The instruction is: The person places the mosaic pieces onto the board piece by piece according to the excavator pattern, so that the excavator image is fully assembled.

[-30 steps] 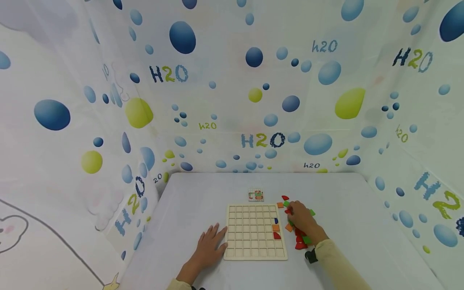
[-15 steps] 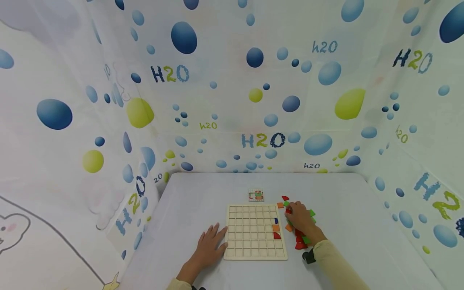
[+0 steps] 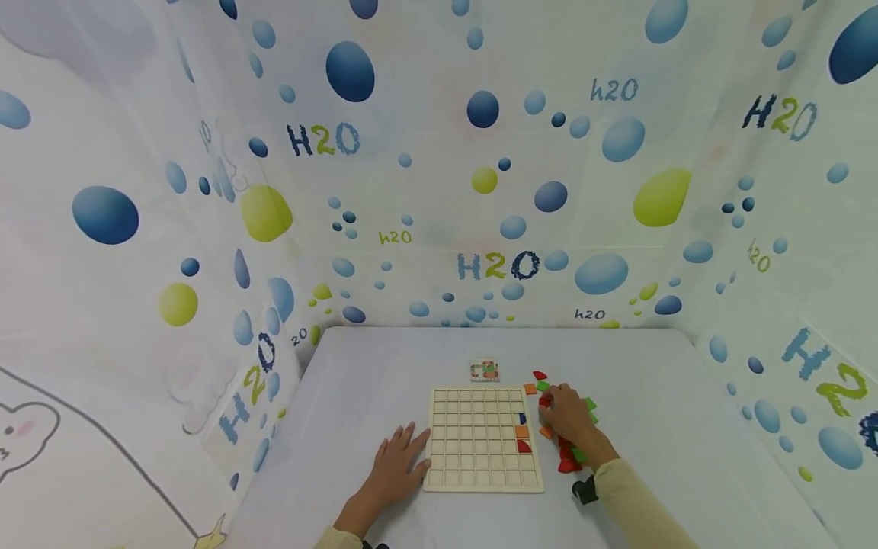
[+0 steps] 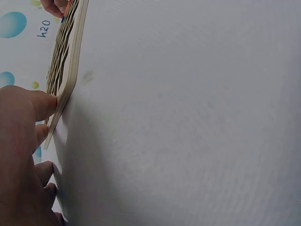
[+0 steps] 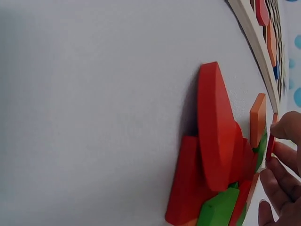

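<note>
A wooden grid board lies flat, with a blue piece, an orange square and a red quarter-round piece in cells of its right-hand column. My left hand lies spread beside the board, thumb and index finger touching its left edge. Over the loose pieces to the right of the board, my right hand pinches a red piece between thumb and fingers. Under and around that hand are red blocks, a green block and an orange block. Its palm hides some of them.
A small printed pattern card lies behind the board. Near the board's far right corner are another orange square, a green piece and a red piece. A patterned curtain surrounds the white table.
My right hand has shifted very slightly among the loose pieces, and the red piece at its fingertips shows a little more. The left hand and the board stay where they were.
</note>
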Available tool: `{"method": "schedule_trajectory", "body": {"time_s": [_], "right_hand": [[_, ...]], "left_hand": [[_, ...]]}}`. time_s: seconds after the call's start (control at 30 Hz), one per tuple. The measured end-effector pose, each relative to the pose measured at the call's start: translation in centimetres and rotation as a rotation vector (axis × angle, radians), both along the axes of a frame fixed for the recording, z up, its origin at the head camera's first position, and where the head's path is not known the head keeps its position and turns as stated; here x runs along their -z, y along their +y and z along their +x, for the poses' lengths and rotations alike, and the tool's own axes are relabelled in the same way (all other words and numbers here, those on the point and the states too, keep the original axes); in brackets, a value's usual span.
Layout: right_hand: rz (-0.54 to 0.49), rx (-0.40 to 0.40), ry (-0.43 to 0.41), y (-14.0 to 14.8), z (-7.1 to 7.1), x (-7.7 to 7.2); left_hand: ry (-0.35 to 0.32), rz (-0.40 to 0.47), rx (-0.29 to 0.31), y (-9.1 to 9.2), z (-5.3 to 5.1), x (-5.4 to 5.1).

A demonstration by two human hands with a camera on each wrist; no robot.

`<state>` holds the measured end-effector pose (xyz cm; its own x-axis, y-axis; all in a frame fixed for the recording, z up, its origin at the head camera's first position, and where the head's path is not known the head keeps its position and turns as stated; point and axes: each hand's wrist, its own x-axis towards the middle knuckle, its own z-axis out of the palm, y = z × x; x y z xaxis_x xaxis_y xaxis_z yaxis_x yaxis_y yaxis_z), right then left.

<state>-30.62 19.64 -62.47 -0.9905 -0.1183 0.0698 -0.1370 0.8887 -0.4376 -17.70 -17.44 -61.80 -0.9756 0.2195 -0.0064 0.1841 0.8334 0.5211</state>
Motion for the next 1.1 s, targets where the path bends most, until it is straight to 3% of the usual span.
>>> {"method": "schedule_trajectory", "body": {"time_s": [0.1, 0.27, 0.47, 0.67, 0.87, 1.1], "right_hand": [[-0.019, -0.003, -0.006, -0.1, 0.5, -0.6], [-0.065, -0.031, 0.052, -0.5, 2.2, -1.5], [-0.130, -0.085, 0.134, -1.1, 5.1, -1.3], [-0.196, -0.128, 0.130, -1.8, 8.1, -1.1], [-0.177, -0.139, 0.059, -2.5, 10.2, -0.8], [-0.104, -0.155, 0.107, -3.3, 11.2, -0.5]], "left_hand": [[-0.004, -0.009, -0.002, 0.0, 0.0, 0.1], [-0.010, -0.003, -0.003, -0.1, -0.1, 0.3], [0.001, -0.006, 0.005, -0.3, -0.3, 0.6], [-0.002, 0.000, 0.004, -0.2, -0.2, 0.2], [-0.008, -0.004, -0.003, 0.0, 0.1, -0.2], [-0.002, 0.000, 0.001, 0.0, 0.0, -0.1]]}}
